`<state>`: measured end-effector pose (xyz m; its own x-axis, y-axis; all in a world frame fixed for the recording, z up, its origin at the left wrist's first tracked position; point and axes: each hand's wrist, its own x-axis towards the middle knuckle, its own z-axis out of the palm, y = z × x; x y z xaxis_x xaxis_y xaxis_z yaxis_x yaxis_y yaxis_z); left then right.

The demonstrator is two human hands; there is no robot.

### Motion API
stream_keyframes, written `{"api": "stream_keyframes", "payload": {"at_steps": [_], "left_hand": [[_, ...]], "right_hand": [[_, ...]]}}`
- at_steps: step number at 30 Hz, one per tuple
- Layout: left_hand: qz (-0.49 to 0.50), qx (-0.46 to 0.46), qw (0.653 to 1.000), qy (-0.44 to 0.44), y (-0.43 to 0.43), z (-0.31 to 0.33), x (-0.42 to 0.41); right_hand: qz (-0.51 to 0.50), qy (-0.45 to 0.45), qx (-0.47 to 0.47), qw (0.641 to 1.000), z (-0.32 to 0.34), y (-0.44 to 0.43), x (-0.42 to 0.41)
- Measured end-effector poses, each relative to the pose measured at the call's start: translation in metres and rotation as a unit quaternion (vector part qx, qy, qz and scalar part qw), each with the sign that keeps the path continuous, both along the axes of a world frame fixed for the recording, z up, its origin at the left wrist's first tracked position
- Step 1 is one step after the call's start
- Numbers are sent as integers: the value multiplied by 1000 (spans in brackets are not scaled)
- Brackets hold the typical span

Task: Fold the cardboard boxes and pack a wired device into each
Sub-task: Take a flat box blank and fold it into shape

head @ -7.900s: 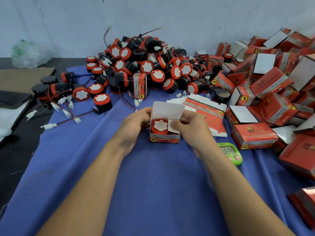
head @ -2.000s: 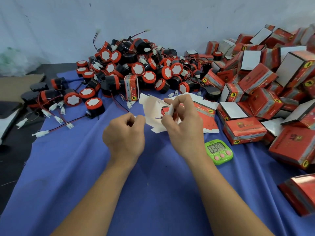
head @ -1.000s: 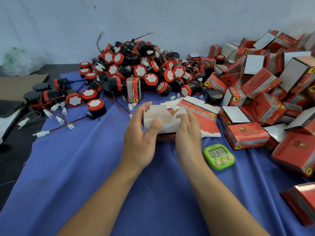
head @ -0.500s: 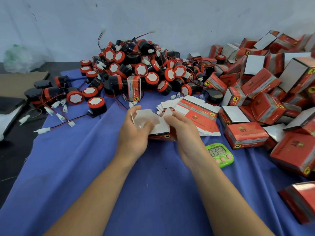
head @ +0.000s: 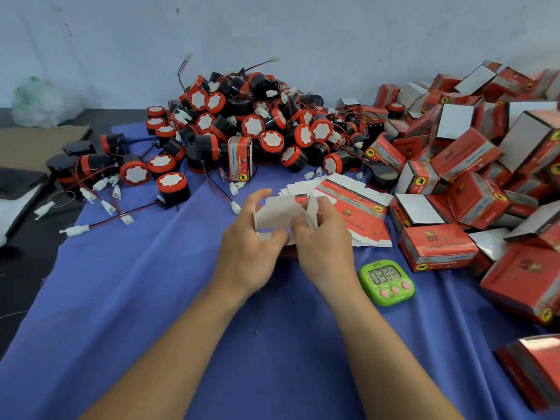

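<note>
Both hands hold one half-formed cardboard box (head: 277, 212), white inside, red outside, just above the blue cloth. My left hand (head: 250, 241) grips its left side with thumb and fingers. My right hand (head: 322, 237) pinches a white flap at its right. A stack of flat red box blanks (head: 360, 207) lies right behind them. A heap of black and red wired devices (head: 251, 128) with white connectors fills the back centre. One device (head: 171, 184) sits apart at the left front of the heap.
Folded red boxes (head: 472, 165) are piled along the right side, one (head: 436, 248) close to my right hand. A green timer (head: 386, 280) lies by my right wrist. One upright box (head: 240, 159) stands before the heap. Blue cloth (head: 151, 298) covers the table.
The packed box from the earliest frame is gone from my hands. I picked up a flat blank, opened it, and now both hands fold its flaps closer together.
</note>
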<state>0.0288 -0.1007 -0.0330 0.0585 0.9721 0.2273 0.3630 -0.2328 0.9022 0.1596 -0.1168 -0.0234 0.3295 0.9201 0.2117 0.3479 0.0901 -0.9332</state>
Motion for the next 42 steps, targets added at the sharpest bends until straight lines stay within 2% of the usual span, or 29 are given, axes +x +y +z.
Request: {"api": "stream_keyframes", "payload": {"at_steps": [2, 5, 6, 8, 12, 15, 18, 20, 21, 23, 27, 32, 39, 42], "left_hand": [[4, -33, 999, 5, 6, -5, -2], [15, -51, 999, 4, 10, -7, -4], [21, -53, 998, -3, 10, -7, -5], [27, -54, 998, -13, 12, -7, -5], [1, -54, 998, 22, 7, -5, -4], [-25, -60, 998, 11, 5, -4, -5], [-104, -74, 987, -97, 3, 2, -7], [-161, -90, 963, -195, 2, 4, -7], [-164, -101, 957, -217, 3, 5, -6], [-142, -108, 961, -210, 4, 10, -4], [-115, -106, 969, -193, 7, 9, -3], [-70, -73, 955, -279, 7, 11, 0], [-124, -51, 950, -281, 9, 11, -10], [-149, -37, 953, -261, 8, 10, -15]], "right_hand": [[69, 16, -45, 996, 2, 0, 1], [193, 173, -90, 962, 5, 0, 10], [209, 234, -89, 945, 7, 0, 15], [213, 296, -89, 927, 7, 1, 23], [201, 166, -73, 963, 4, 3, 14], [165, 135, -40, 976, 3, 3, 7], [139, 182, -49, 972, 3, 2, 8], [104, 263, -67, 957, 4, 3, 13], [89, 300, -75, 947, 5, 3, 15], [76, 334, -82, 936, 8, 2, 16], [91, 334, -83, 935, 7, 3, 12], [156, 363, -86, 915, 5, 2, 13], [273, 429, -132, 851, 10, 0, 26], [292, 395, -116, 863, 11, -2, 26]]}}
